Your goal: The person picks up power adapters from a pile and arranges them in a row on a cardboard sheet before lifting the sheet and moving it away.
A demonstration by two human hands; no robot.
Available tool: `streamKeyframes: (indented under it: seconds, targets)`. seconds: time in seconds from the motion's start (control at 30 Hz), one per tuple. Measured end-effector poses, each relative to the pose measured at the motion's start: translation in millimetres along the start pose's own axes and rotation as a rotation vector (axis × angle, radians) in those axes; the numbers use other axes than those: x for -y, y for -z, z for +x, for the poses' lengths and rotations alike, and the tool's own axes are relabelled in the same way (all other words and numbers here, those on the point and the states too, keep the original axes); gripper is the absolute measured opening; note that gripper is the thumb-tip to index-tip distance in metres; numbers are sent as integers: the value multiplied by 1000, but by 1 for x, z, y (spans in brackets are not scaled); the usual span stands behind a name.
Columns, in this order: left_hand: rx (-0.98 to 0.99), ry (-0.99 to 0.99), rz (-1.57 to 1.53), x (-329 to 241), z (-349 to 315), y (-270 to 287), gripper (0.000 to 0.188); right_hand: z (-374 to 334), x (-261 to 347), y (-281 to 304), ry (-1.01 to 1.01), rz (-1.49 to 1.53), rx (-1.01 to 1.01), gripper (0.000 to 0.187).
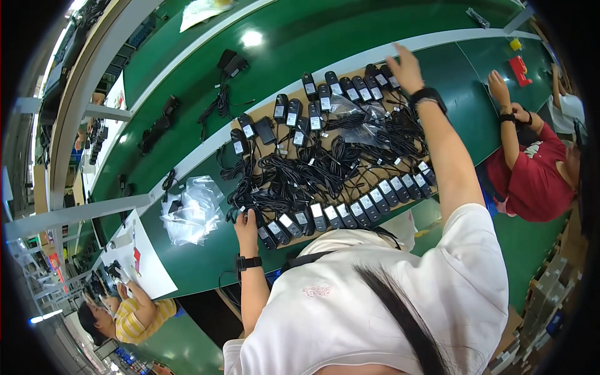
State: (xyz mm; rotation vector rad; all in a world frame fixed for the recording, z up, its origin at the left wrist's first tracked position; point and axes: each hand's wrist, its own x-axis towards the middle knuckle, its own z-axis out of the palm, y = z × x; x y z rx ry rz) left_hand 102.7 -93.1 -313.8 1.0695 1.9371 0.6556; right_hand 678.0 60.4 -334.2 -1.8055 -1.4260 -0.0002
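Note:
Rows of black power adapters point(369, 207) with white labels lie along the near edge of a cardboard sheet point(270, 150). More adapters point(294, 112) sit along its far side, and their bundled black cables point(312, 178) fill the middle. At the sheet's near left corner, my left hand point(246, 226) is closed around part of a black cable point(232, 214); its fingertips are partly hidden. My right hand point(407, 70) reaches over the far right corner, beside the last adapters there, with fingers stretched out and nothing in them. Clear plastic bags point(369, 132) lie among the cables.
A pile of clear plastic bags point(192, 211) lies left of the cardboard on the green table. Other adapters point(231, 64) lie beyond a pale rail point(181, 164). Co-workers sit at right, in a red shirt point(542, 178), and at left, in yellow stripes point(140, 317).

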Motion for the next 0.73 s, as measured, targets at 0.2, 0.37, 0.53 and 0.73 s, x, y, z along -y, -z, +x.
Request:
streamKeyframes:
  seconds: [0.2,0.37,0.53,0.73]
  targets:
    - [150,213,-252,-30,-11,-23,29,-109,-93,124,-271,-157,610,41]
    - [224,227,-267,-31,-10,-10,21,-157,-25,152,-794,192,826,49]
    - [313,189,-222,-27,3,-6,23,-185,1,128,-699,164,654,50]
    - [413,111,-195,-5,24,-7,32,-202,15,111,-721,261,364,43]
